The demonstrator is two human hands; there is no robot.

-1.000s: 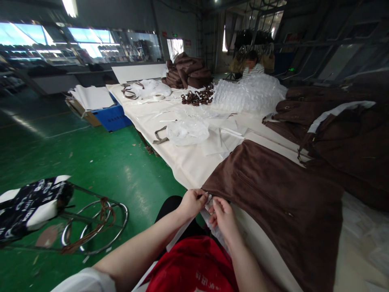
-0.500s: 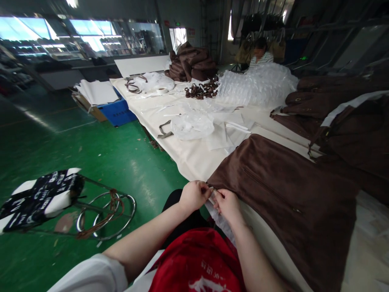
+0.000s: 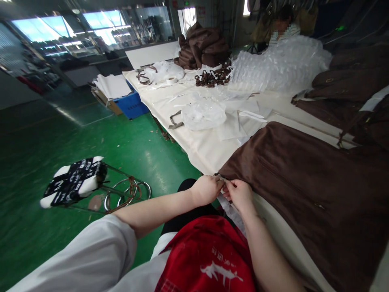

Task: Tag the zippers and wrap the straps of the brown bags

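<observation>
A large brown bag [image 3: 291,174] with a long zip lies flat along the table edge in front of me. At its near left corner my left hand [image 3: 209,189] is closed, fingers pinched together. My right hand [image 3: 238,194] meets it there, thumb and fingertips also pinched. Between the fingertips shows a small pale bit, too small to name, right against the bag's corner. Thin whitish wrapping [image 3: 232,211] hangs below my hands at the table edge.
The cream-covered table [image 3: 200,152] carries clear plastic bags [image 3: 203,114], a heap of bubble wrap [image 3: 279,67], brown straps [image 3: 212,76] and piled brown bags [image 3: 202,44]. A person [image 3: 282,26] sits behind. On the green floor stand a stool [image 3: 75,180] and a blue box [image 3: 132,104].
My view has swung, so the table scene sits higher and the stool farther right in the picture. Both hands stay pinched together at the bag's corner.
</observation>
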